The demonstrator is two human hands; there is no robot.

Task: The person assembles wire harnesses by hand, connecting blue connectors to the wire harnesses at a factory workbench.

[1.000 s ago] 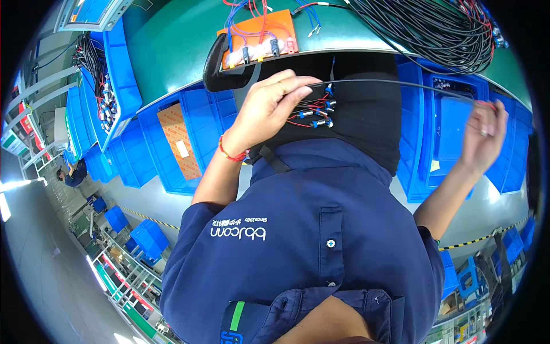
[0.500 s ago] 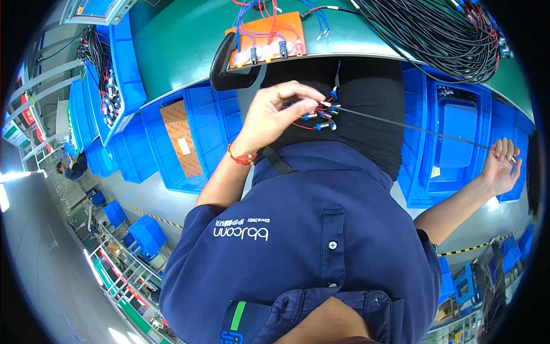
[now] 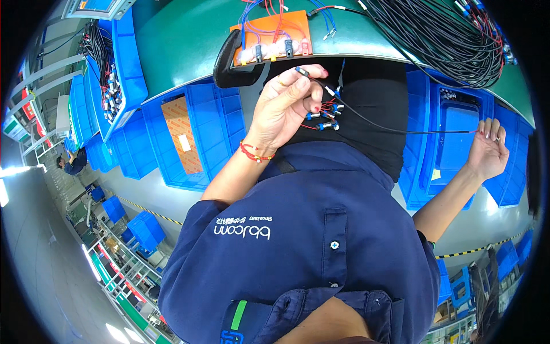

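Observation:
My left hand, with a red bracelet at the wrist, is closed on one end of a thin black cable. A small dark connector tip sticks out past its fingers. From there the black cable sags across my lap to the right. At its other end my right hand pinches it between the fingertips, where a bit of red shows. Just below the left fingers, several metal connectors with blue rings and red wires lie on my black trousers; the left fingers partly hide the bunch.
On the green table, an orange board holds wires and plugs at the edge, beside a black curved part. A large coil of black cables lies right. Blue bins stand at both sides; a person is far left.
My left hand has risen toward the table and turned, now showing the connector tip. My right hand has moved slightly inward and up. The taut cable has gone slack.

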